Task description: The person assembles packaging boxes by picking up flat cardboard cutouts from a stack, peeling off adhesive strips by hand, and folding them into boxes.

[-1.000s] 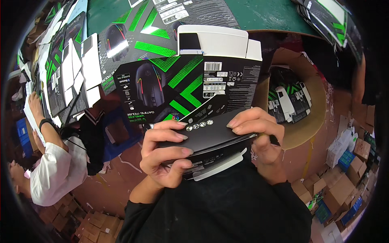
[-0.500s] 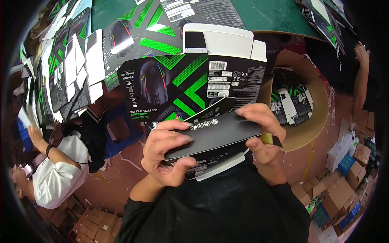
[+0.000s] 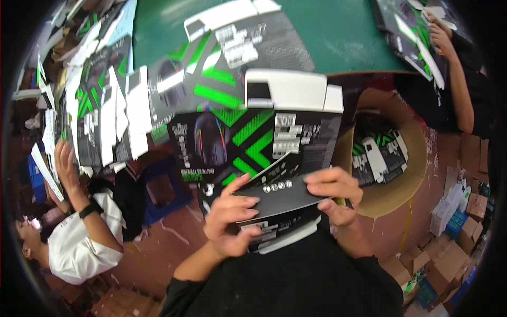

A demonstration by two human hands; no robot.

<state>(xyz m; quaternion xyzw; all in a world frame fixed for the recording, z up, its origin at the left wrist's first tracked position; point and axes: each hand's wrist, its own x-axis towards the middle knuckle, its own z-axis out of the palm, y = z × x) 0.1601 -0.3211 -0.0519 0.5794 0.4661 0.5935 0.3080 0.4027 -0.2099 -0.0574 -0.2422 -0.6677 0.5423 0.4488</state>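
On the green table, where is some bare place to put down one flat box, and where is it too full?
The green table is bare right of centre, between the long white box and the co-worker's black-and-green cartons at top right. The left side is crowded with overlapping flattened cartons. The left hand and right hand hold a black carton. The round cardboard bin already holds cartons.

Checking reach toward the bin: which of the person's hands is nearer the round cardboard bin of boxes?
Right. The right hand grips the flat black-and-green carton just beside the round cardboard bin; the left hand holds the carton's other side, farther away.
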